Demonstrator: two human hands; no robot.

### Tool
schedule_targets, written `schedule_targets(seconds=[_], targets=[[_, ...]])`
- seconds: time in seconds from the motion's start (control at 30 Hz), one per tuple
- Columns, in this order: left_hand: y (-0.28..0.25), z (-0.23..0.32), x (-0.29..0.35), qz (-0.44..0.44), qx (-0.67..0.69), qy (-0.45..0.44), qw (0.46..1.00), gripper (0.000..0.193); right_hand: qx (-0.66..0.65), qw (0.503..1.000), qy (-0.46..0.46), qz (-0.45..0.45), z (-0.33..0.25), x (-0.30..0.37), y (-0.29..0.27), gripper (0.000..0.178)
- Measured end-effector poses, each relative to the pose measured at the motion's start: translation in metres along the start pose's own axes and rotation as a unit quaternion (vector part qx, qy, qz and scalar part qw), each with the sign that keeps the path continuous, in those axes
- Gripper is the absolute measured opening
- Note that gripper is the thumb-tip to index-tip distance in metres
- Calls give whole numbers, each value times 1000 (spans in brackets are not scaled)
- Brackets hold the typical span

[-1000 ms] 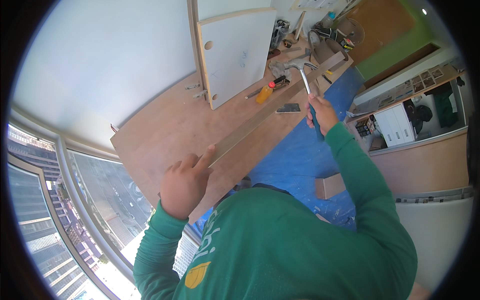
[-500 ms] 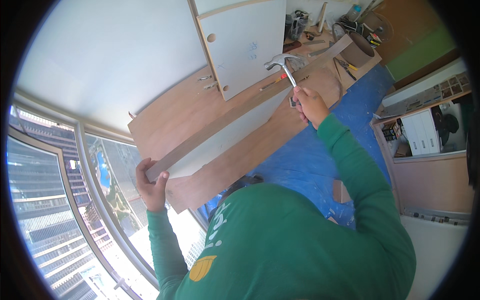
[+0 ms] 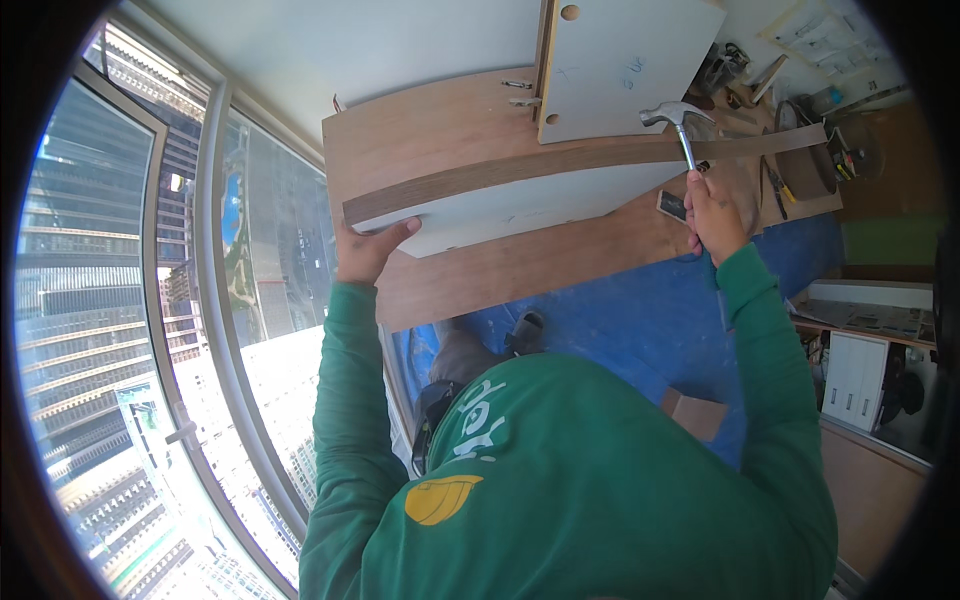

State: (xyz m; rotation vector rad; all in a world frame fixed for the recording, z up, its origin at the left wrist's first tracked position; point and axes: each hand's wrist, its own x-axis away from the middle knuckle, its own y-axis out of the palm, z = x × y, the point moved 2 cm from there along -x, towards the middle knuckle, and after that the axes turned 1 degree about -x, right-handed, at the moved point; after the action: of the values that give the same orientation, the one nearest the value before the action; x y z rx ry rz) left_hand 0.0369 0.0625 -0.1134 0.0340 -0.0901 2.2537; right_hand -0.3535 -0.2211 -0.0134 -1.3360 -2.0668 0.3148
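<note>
My right hand [image 3: 716, 218] is closed round the handle of a claw hammer [image 3: 684, 135], its metal head raised over the right part of a long board. That white panel [image 3: 510, 208] stands on its edge, with a brown wood-grain edging strip [image 3: 500, 175] along its top. The strip runs on past the panel to the right, over the bench. At the left end my left hand [image 3: 370, 248] grips the panel, thumb on the white face and fingers hidden behind. A small dark rectangular block [image 3: 672, 205] lies beside the hammer hand.
Under the panel is a plywood bench top [image 3: 450, 285]. A white door panel [image 3: 625, 75] with round holes stands behind. Pliers [image 3: 777, 187] and other tools lie at the right. Blue sheeting [image 3: 600, 310] covers the floor, with a cardboard box [image 3: 693, 414]. Windows [image 3: 100, 280] line the left.
My view has turned, so the bench sits flatter and further right. The left thumb now lies lower on the panel's white face. The hammer stays raised in my right hand.
</note>
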Motion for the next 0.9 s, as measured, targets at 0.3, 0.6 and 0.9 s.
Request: schedule_targets(seconds=[0.3, 0.6, 0.9], targets=[[-10, 10, -16, -115, -33, 42, 992, 48, 2, 1000, 21, -20, -43, 53, 87, 49], [17, -5, -13, -158, 91, 51, 982, 39, 17, 998, 27, 55, -47, 66, 88, 54], [89, -9, -32, -209, 104, 61, 970, 27, -11, 991, 33, 133, -22, 26, 48, 59]])
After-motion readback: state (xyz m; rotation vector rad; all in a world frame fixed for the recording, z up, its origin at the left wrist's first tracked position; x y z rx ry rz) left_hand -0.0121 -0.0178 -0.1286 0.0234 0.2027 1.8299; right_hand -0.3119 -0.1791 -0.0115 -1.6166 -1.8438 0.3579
